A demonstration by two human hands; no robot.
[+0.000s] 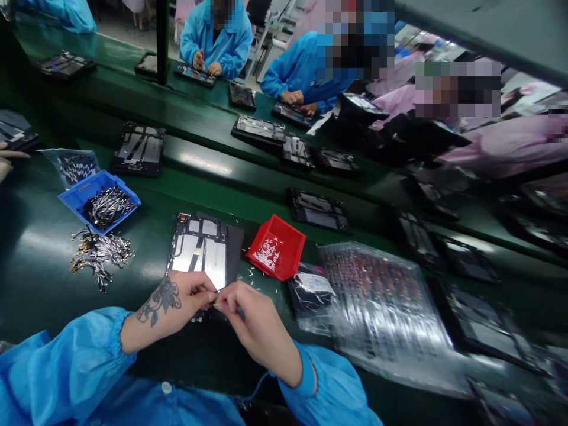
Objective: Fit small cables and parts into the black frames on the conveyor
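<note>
- I see a flat rectangular panel (202,248) lying on the dark green surface (39,260) right in front of me, its face a patchwork of shiny silver plates in a dark frame, with a matte black sheet along its right edge.
- My left hand (177,302), tattooed on the back, rests over the panel's near edge with thumb and forefinger pinched together on a tiny pale part (216,291), too small for me to make out.
- My right hand (252,322) meets it from the other side, fingertips pinched on the same small part, knuckles raised and wrist angled in; both wrists come out of gathered blue sleeves (66,367).
- Just right of the panel sits a red plastic bin (277,247) holding small white pieces, with a few scattered on the surface beside it.
- To the left, a blue tray (98,200) holds thin metallic cables, and a loose bundle of cables (100,254) lies just below it.
- On the right, crinkled clear plastic bags (381,307) lie glossy and rumpled.
</note>
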